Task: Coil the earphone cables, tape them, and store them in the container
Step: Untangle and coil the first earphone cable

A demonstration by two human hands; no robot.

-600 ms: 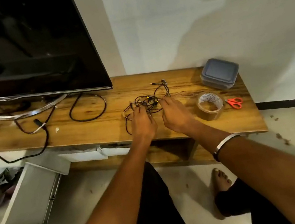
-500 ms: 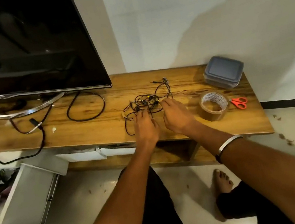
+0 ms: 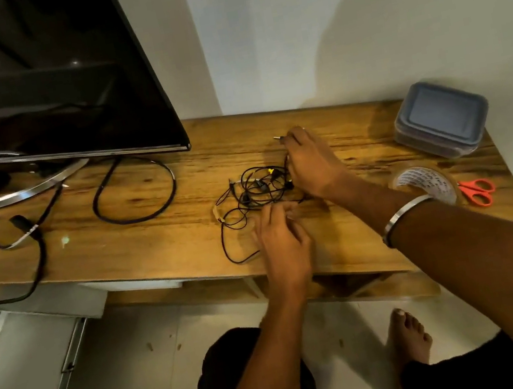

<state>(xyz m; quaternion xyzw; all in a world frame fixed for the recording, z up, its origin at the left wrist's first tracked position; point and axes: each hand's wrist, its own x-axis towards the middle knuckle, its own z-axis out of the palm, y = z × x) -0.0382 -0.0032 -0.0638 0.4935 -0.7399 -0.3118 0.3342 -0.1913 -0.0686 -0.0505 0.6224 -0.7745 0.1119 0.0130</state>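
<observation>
A tangle of thin black earphone cables (image 3: 253, 191) lies on the wooden TV bench (image 3: 160, 242). My right hand (image 3: 311, 164) reaches over the tangle's far right side, and its fingers pinch the cable end by the jack plug (image 3: 277, 137). My left hand (image 3: 282, 241) sits at the tangle's near edge with fingers curled on a strand. A roll of brown tape (image 3: 424, 182) lies right of my right forearm. A grey lidded container (image 3: 440, 119) sits at the bench's far right corner.
Red scissors (image 3: 477, 191) lie beside the tape. A large TV (image 3: 33, 82) on a metal stand fills the left, with thick black power cables (image 3: 135, 195) looped below it. An open white drawer (image 3: 21, 366) juts out at lower left. My bare foot (image 3: 408, 335) rests on the tiled floor.
My right hand has moved from the tangle's near side to its far end and taken the plug. My left hand has drawn back toward the bench's front edge. The camera has come closer.
</observation>
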